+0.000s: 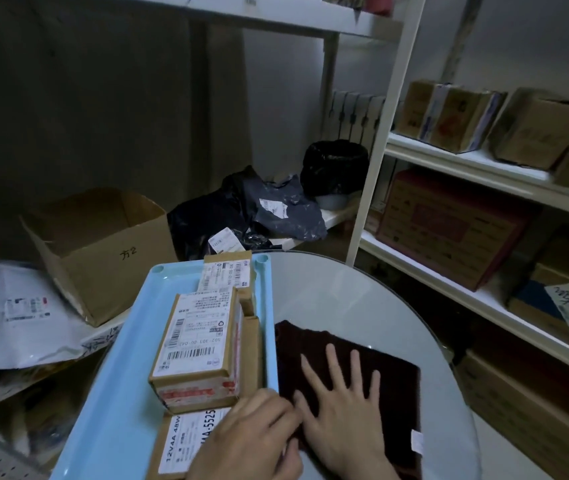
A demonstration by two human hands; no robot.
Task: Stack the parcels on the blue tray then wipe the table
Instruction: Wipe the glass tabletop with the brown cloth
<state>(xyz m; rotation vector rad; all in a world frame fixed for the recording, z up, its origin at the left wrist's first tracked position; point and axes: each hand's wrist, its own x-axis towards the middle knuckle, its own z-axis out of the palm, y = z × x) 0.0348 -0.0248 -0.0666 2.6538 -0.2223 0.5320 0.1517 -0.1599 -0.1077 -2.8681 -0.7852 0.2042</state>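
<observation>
On the blue tray (113, 368), at the left of the round glass table (362, 306), the parcels are seen already gathered: a labelled box (196, 344) sits on top of others, a 2nd labelled parcel (225, 273) lies at the far end, and a flat one marked 12V4A (186, 441) lies nearest the camera, partly under the left hand. No parcel is seen on the bare glass, so the stacking part is judged done or v. nearly so; whether the stack is tidy enough can't be told.

The wiping part is judged as only starting. A dark cloth (355, 348) is spread flat on the glass just beside the tray's right rim, w/ a white tag at its near corner.

The right hand (341, 407) is laid open on the cloth, palm down, fingers (333, 362) spread & pointing away from the body; nothing is gripped. The left hand (258, 434) is curled loosely at the cloth's near-left edge, over the tray rim, fingertips apparently pinching or smoothing that edge; whether the cloth is actually held can't be told. The hands are touching or v. close.
</observation>
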